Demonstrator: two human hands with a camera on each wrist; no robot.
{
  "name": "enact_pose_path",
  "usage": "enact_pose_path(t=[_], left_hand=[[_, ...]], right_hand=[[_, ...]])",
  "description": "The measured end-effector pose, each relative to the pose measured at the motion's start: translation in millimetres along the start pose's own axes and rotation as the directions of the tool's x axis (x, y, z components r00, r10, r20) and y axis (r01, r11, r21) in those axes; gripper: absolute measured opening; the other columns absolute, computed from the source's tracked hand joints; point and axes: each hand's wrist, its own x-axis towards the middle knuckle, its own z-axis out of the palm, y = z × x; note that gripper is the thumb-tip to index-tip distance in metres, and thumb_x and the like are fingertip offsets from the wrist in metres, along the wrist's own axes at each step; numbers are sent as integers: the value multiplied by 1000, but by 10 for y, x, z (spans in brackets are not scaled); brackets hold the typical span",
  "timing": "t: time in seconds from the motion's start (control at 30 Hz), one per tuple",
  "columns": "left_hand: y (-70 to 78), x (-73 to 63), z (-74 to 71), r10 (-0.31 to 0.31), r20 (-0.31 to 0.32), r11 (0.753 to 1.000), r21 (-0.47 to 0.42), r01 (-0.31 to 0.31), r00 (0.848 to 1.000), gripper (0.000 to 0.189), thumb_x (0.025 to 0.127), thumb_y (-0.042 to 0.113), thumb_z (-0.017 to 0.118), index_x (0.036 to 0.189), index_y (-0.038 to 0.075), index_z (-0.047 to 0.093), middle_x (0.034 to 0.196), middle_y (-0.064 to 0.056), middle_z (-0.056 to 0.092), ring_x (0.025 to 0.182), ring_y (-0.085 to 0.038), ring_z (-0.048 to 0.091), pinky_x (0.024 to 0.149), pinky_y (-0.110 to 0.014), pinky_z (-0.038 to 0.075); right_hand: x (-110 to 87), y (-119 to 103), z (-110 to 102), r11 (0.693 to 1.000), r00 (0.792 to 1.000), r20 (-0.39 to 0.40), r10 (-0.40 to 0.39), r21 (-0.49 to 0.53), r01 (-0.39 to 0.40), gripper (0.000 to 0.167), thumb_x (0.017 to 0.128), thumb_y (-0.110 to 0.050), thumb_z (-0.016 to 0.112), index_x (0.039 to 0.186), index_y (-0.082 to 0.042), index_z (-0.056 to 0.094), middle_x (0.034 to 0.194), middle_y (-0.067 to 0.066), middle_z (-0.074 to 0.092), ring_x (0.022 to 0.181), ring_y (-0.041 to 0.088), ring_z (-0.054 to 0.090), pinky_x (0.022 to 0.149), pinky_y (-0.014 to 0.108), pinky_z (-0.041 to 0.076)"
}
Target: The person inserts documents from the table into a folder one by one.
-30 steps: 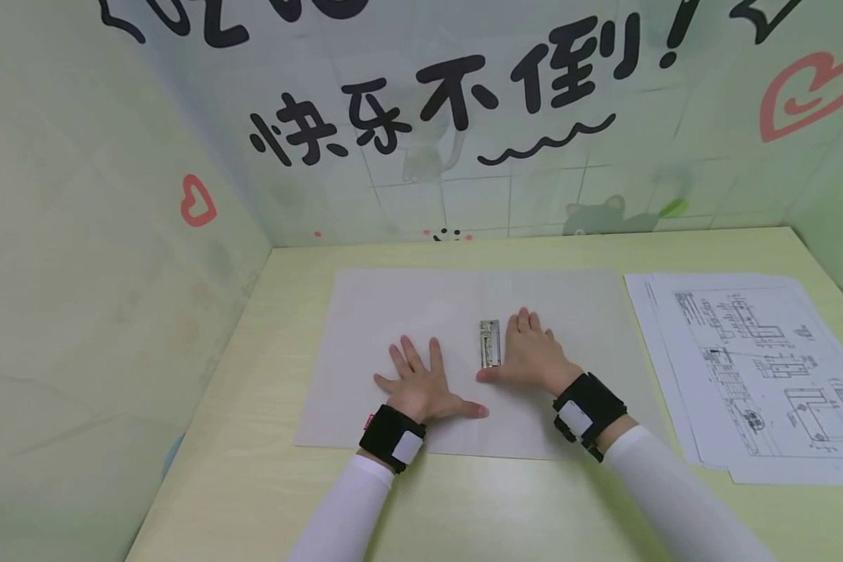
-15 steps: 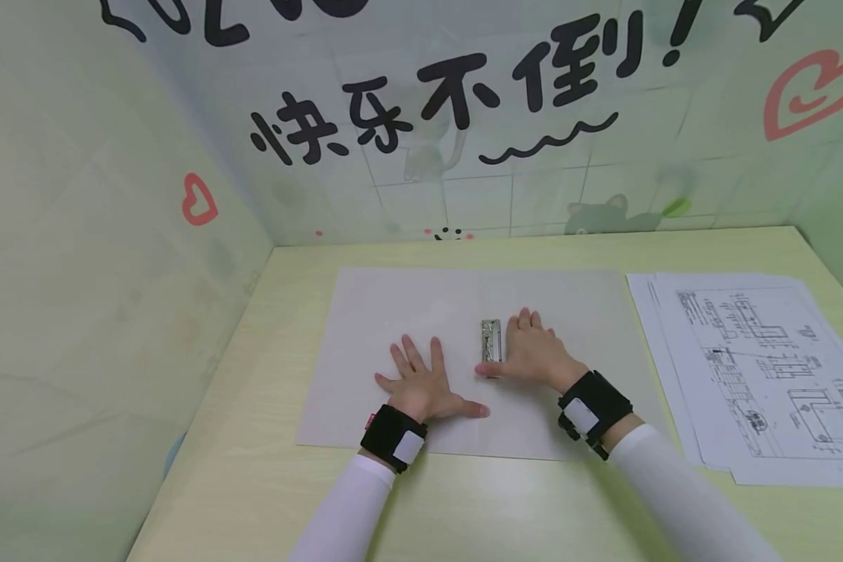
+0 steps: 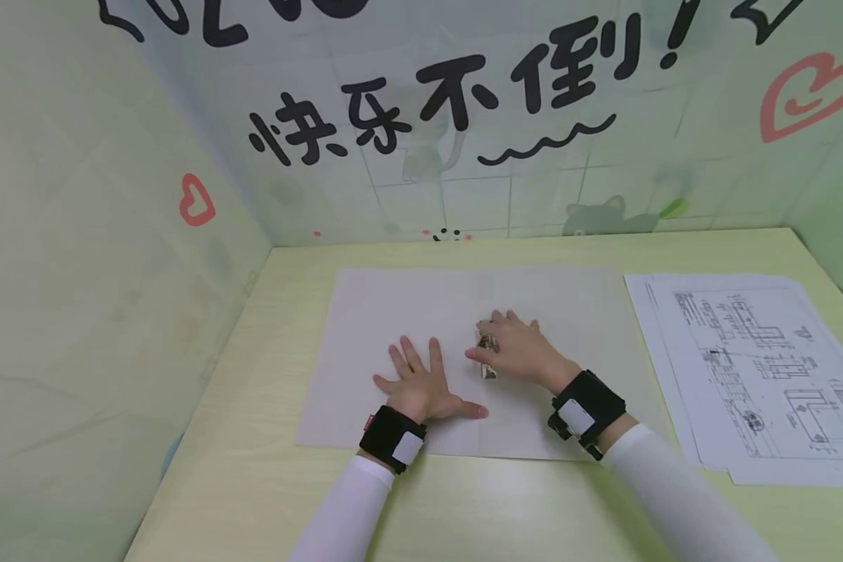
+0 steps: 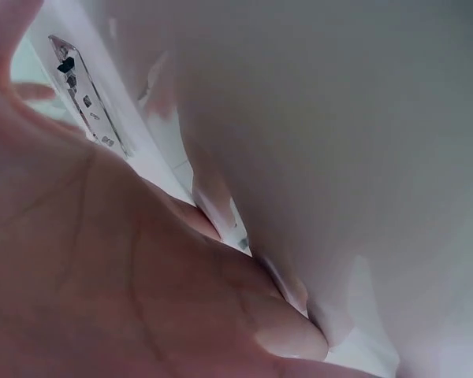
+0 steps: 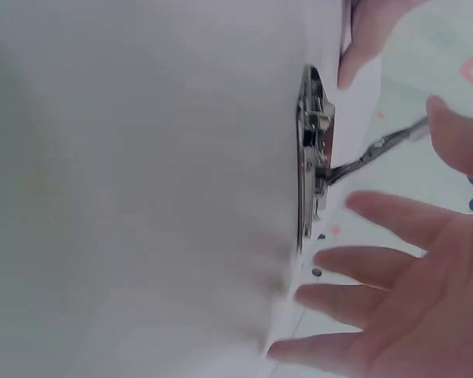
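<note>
A metal lever clip (image 3: 488, 370) sits near the middle of a large white folder-like sheet (image 3: 393, 300). Above the clip hovers my right hand (image 3: 523, 351), thumb stretched to the left and hiding much of it. In the right wrist view, the clip's lever (image 5: 370, 153) stands raised, its end at or against the thumb (image 5: 453, 134), while the other fingers (image 5: 355, 268) are nearly straight and spread. My left hand (image 3: 421, 386) rests on the sheet with fingers spread, left of the clip. The left wrist view shows the clip (image 4: 87, 94) beyond the palm (image 4: 102, 260).
Several printed sheets with technical drawings (image 3: 766, 375) lie at the right of the light wooden table (image 3: 506, 507). A printed wall covering (image 3: 421, 199) rises behind the table, and side walls (image 3: 112, 297) flank it.
My right hand has moved left from beside the clip to over it, and its thumb has shifted up and left. The left hand has stayed in place.
</note>
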Motion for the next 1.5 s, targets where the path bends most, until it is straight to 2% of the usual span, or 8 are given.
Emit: enact_pose_path(t=[0.13,0.3,0.57,0.93,1.03,1.2,1.27,1.5], left_hand=[[-11,2,16,-1,3,1000,7,1,1000,139,57,91,64,160,23,0,163,-23,-16,151,-46,-11,109,-77,16],[-7,8,21,-8,16,1000,21,8,1000,139,58,92,62,160,23,-1,164,-23,-17,152,-45,-11,110,-77,15],[9,3,13,-2,7,1000,15,2,1000,137,58,91,61,160,23,-1,164,-23,-17,152,-45,-11,111,-77,15],[4,4,23,7,-4,1000,5,-7,1000,138,58,91,63,160,22,0,164,-23,-15,152,-46,-10,109,-77,16],[4,2,26,9,-9,1000,3,-9,1000,138,58,90,63,160,22,1,164,-23,-15,152,-46,-10,109,-78,16],[3,-9,22,1,-5,1000,10,-1,1000,138,58,91,62,160,23,1,164,-23,-15,152,-46,-9,110,-77,16],[5,-14,19,0,1,1000,9,0,1000,138,58,91,62,160,23,0,164,-23,-16,152,-46,-10,110,-77,16],[17,-23,25,-5,9,1000,-4,5,1000,137,59,90,64,160,22,1,164,-22,-17,151,-46,-11,111,-77,15]], right_hand=[[2,-85,44,990,977,-165,-135,13,139,37,97,-32,63,118,-2,69,115,17,72,100,29,71,89,47,56],[27,-150,60,976,915,-340,-216,-93,196,14,95,-17,66,94,-3,71,78,6,74,60,11,64,62,29,56],[62,-125,96,949,834,-495,-244,-298,101,14,93,-12,68,94,1,64,73,12,71,60,22,67,57,29,57],[123,-31,154,900,759,-568,-317,-434,50,14,94,-14,67,103,-5,73,81,12,75,68,26,70,60,33,59],[126,-9,151,894,794,-534,-290,-447,26,27,96,-23,65,116,-5,70,91,13,76,78,30,72,69,38,60],[110,-15,125,914,934,-338,-111,-404,-37,63,100,-50,49,147,-9,45,131,22,62,119,41,61,104,63,41],[111,-13,117,927,967,-253,-26,-367,-71,72,100,-58,42,154,-12,32,145,26,49,132,45,48,109,72,28],[115,48,130,954,982,-90,165,-237,-182,87,94,-73,37,159,-18,19,162,29,15,148,55,12,109,80,8]])
